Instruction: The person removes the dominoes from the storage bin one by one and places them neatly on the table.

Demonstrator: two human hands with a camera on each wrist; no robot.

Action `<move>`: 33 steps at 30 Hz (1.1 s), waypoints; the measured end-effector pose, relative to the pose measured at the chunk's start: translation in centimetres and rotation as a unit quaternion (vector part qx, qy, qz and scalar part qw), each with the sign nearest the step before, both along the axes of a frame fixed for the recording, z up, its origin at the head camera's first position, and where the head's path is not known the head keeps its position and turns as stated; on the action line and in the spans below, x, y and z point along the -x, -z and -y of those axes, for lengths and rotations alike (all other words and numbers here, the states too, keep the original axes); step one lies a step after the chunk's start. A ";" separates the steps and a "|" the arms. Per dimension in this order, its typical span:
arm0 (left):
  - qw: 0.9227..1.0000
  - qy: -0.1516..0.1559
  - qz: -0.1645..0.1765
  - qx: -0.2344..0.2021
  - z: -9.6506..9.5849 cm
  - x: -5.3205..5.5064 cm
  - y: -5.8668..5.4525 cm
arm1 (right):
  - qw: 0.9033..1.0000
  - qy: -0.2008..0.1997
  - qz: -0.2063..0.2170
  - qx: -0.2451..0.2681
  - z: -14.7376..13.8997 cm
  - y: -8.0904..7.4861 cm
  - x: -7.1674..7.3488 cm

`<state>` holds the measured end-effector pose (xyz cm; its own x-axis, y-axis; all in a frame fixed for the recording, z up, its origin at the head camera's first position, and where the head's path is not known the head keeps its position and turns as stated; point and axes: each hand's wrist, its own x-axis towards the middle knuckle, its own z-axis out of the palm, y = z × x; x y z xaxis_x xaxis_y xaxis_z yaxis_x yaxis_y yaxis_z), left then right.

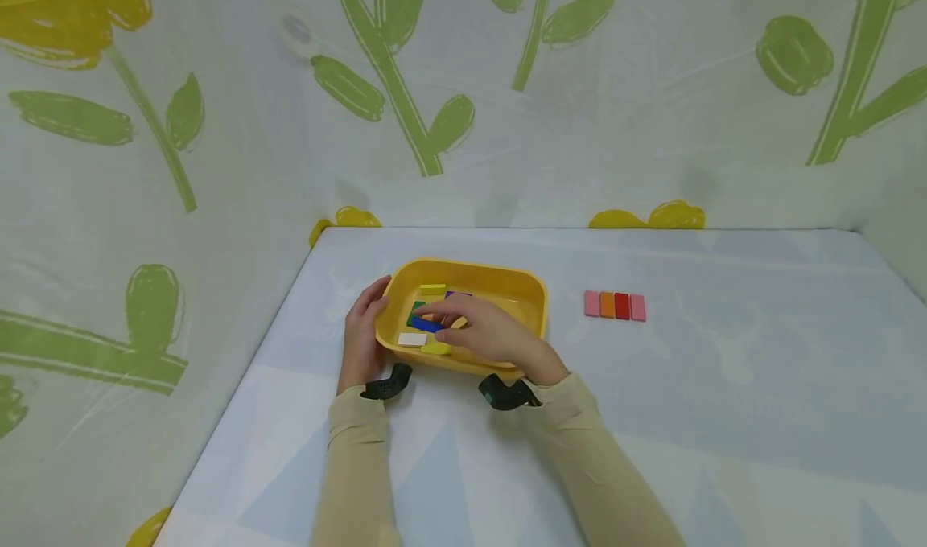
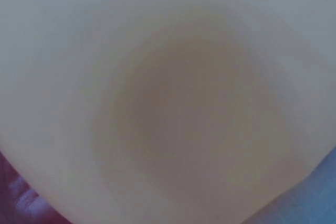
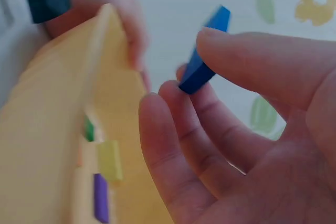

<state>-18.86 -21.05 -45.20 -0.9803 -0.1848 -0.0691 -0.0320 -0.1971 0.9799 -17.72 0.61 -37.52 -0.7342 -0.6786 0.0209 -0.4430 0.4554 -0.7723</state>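
My left hand (image 1: 360, 338) grips the left end of a yellow plastic bin (image 1: 484, 266), with fingers along its outer wall. Over the bin's left half, my right hand (image 1: 496, 331) pinches a blue block (image 1: 425, 324) between thumb and fingertips. The right wrist view shows this blue block (image 3: 206, 51) tilted, a thin flat piece held at the fingertips. Around it in the bin lie a white block (image 1: 412, 339), yellow blocks (image 1: 433, 289) and green, orange and purple pieces partly hidden by the hand. The left wrist view is mostly filled by a blurred pale surface.
To the right of the bin, a row of flat blocks lies on the table: a pink block (image 1: 591, 303), an orange block (image 1: 607, 305), a red block (image 1: 622, 306) and another pink block (image 1: 637, 307). A leaf-patterned wall (image 1: 521, 145) rises behind the pale table (image 1: 724, 418).
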 end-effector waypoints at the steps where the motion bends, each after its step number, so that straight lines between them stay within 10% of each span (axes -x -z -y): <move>1: 1.000 -0.002 0.000 0.001 0.0 0.0 0.0 | 1.000 0.000 -0.006 0.005 -0.1 -0.4 -0.1; 17: 1.000 -0.005 0.009 -0.004 0.0 0.2 0.0 | 0.999 0.020 -0.037 0.009 -1.6 -1.8 -0.4; 33: 1.000 -0.001 0.006 -0.011 0.1 0.3 0.1 | 0.990 0.136 -0.022 -0.043 -7.6 -1.2 1.0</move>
